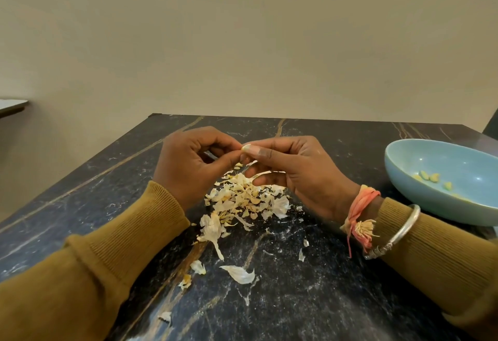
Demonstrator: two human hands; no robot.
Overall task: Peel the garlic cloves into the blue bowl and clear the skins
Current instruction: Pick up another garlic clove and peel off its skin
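**Q:** Reading from the left, what do the hands hold?

**A:** The left hand (pixel 188 162), emerging from a ribbed mustard sleeve (pixel 167 206), has its fingers curled. Its thumb and forefinger pinch one end of a small pale garlic clove (pixel 245 148). The right hand (pixel 301 171), its wrist bound with an orange thread (pixel 362 203) and a silver bangle (pixel 401 230), pinches the other end, thumb on top. The clove is held above the table between the fingertips and is mostly hidden by them. How much skin it carries cannot be told.

**Q:** How is the clove likely to handle?

**A:** It is judged light and firm, and somewhat slippery once bare. Its skin is thin, dry and brittle, and tears off in flakes. A hold at the blunt root end, with a nail lifting the skin near the tip, seems soundest.

**Q:** What lies below and to the right?

**A:** Under the hands is a heap of papery white and yellowish garlic skins (pixel 242 200), with stray flakes scattered towards the viewer. They are probably light enough to scatter, so a cupped sweep would suit them. At far right stands the shallow pale-blue ceramic bowl (pixel 431 160), containing a few peeled yellowish cloves (pixel 428 177).

**Q:** And the surface and the room?

**A:** At far left is the corner of a pale ledge (pixel 12 104). The work surface is a polished black marble-patterned table (pixel 94 187) with gold veins, probably smooth enough for skins to slide on. Behind it is a plain beige wall (pixel 242 30).
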